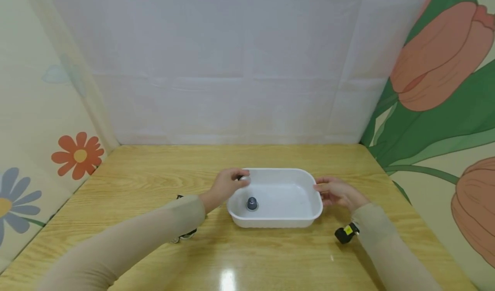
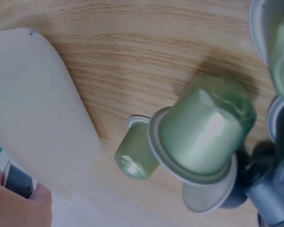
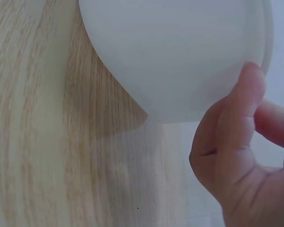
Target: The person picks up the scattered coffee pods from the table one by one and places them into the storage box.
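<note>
The left hand [image 1: 228, 185] pinches a dark coffee capsule [image 2: 19, 181] above the back left corner of a white plastic tub [image 1: 276, 223], which stands toward the back edge of the bench [image 1: 286, 252]. The right hand [image 1: 339, 192] grips the tub's right end. A second capsule [image 1: 252, 203] stands inside, near the front left corner. The left sleeve [image 1: 151, 224] mostly hides green capsules [image 2: 203, 125] and blue capsules [image 2: 270, 194], some cut off in the left wrist view. The tub's blue mark [image 2: 31, 33] may be writing, but is too small to read.
</note>
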`<state>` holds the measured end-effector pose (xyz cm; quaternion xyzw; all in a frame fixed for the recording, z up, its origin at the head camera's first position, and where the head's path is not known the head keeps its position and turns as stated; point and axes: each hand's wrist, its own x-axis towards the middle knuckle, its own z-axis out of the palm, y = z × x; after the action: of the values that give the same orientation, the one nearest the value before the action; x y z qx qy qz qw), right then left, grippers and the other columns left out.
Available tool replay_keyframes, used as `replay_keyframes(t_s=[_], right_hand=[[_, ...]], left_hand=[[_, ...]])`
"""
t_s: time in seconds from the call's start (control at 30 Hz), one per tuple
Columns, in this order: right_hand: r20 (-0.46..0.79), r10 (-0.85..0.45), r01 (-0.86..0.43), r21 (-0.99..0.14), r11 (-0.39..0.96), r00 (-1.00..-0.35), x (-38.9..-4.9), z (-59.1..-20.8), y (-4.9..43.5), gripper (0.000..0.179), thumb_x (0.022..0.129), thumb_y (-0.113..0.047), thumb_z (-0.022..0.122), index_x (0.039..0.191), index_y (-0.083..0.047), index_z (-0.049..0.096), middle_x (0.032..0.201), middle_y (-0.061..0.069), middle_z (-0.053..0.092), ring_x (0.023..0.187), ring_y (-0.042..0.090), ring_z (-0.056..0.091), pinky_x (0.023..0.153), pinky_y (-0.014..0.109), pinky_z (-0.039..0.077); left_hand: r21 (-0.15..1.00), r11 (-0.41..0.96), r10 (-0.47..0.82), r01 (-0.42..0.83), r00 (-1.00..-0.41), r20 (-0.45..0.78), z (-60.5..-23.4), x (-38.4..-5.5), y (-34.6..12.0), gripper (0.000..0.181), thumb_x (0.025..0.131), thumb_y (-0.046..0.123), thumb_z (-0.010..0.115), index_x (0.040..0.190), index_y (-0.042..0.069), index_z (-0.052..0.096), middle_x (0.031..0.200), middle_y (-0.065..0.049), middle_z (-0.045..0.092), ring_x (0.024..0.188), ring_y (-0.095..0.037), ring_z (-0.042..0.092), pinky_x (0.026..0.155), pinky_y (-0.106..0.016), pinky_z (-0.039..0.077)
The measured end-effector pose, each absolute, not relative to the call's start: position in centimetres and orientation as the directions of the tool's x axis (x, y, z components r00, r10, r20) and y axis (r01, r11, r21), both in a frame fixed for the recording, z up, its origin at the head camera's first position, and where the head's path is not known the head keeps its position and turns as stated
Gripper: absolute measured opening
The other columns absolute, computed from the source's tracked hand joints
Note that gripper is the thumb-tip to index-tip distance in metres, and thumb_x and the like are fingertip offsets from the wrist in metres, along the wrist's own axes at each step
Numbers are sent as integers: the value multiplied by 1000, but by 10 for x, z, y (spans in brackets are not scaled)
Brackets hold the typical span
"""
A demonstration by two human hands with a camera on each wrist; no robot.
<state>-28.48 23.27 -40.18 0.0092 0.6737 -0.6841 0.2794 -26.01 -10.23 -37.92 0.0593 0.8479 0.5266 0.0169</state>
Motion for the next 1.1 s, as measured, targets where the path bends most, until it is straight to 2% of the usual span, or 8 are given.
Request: replay_keyframes(t_s=[0.33,0.63,0.87,1.1], right_hand=[[-393,-372,399,-915,64,-841,-284,-400,233,13,101,-2,50,113,-3,54,81,-1,61,69,10,61,61,23,58],[-388,-376,391,-918,73,-841,-284,-401,234,13,101,-2,50,114,-4,54,81,-1,60,69,9,61,60,23,58],[-388,-377,393,-917,67,-841,-283,-399,235,12,101,-2,49,109,-7,55,81,-1,61,69,9,60,61,23,58],[-397,-365,401,-914,67,-842,-283,-398,235,11,101,-2,50,107,-8,56,81,-1,61,71,10,61,62,24,59]], left_hand=[[886,440,121,150,-987,107,-382,-266,-99,26,90,-1,70,114,-9,69,130,-21,66,126,-36,58,109,-46,46],[908,413,81,74,-996,44,-383,-268,-109,35,94,5,68,127,-3,65,138,-18,61,135,-35,51,114,-48,40],[904,418,68,88,-996,66,-377,-261,-134,38,96,8,65,132,-5,60,139,-23,58,132,-39,53,111,-49,43],[904,425,84,48,-996,13,-377,-245,-161,41,101,11,59,138,-6,54,144,-25,53,134,-41,50,113,-52,41]])
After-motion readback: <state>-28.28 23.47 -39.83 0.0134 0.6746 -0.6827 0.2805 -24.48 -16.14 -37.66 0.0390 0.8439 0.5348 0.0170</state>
